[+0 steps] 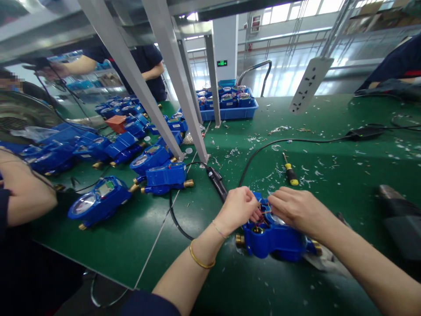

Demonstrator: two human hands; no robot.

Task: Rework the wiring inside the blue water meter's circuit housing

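Note:
A blue water meter [276,241] with brass pipe ends lies on the green table in front of me, its top compartment showing thin reddish wires [263,210]. At its left upper side, my left hand [241,208] is closed in a pinch on the wires. My right hand [294,208] curls over the meter's right upper part with its fingertips pressed together. What those right fingertips hold is hidden. Behind the hands rests a yellow-and-black screwdriver [290,173]. A black pen-shaped tool with a cable [217,182] lies just left of my left hand.
More blue meters [166,177] crowd the table's left side, near another person's arm [24,188]. A blue crate [230,114] of meters stands at the back. Grey posts [177,79] rise from the table. A power strip [311,85] hangs overhead. A dark tool [401,219] lies right.

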